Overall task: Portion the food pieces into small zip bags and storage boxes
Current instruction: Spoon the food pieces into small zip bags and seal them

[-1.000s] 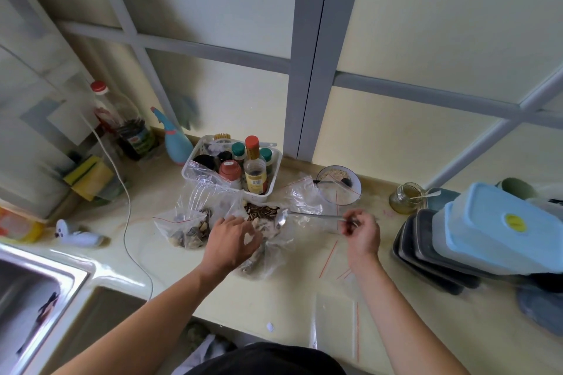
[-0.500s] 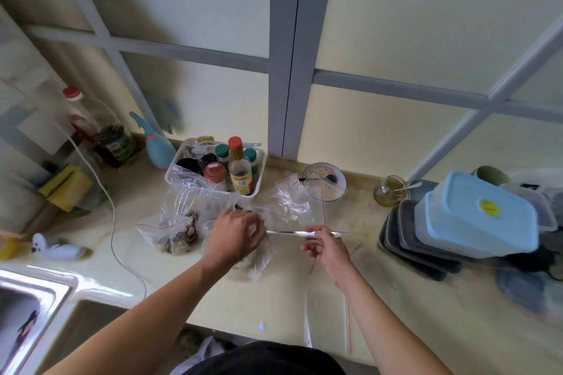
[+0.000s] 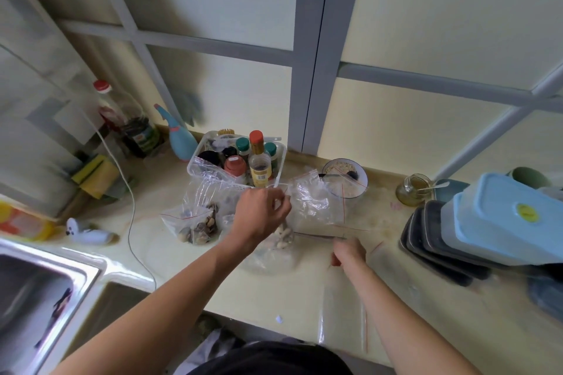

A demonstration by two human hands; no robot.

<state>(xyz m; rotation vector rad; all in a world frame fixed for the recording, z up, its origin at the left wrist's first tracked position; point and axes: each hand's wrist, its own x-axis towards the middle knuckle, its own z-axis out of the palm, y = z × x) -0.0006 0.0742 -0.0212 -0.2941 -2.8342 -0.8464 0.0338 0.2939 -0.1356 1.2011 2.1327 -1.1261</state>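
Observation:
My left hand (image 3: 261, 214) pinches the rim of a clear zip bag (image 3: 272, 248) and holds it up over the counter; pale food pieces (image 3: 283, 239) lie inside it. My right hand (image 3: 348, 251) grips the handle of a metal spoon (image 3: 316, 236) whose bowl end reaches into that bag. A filled zip bag of dark and pale pieces (image 3: 195, 225) lies to the left. Another clear zip bag (image 3: 316, 204) lies crumpled behind. A flat empty zip bag (image 3: 342, 323) rests near the counter's front edge. Stacked storage boxes with a light blue lid (image 3: 515, 216) stand at the right.
A white basket of condiment bottles (image 3: 213, 161) stands behind the bags, a bowl of grains (image 3: 345, 173) and a small glass jar (image 3: 414, 190) to its right. A steel sink (image 3: 39, 298) is at the lower left, with a white cable (image 3: 132, 222) trailing across the counter.
My left hand has lifted the bag's rim higher. My right hand has drawn back toward me and lowered, and the spoon has gone from above the bag to reaching into it.

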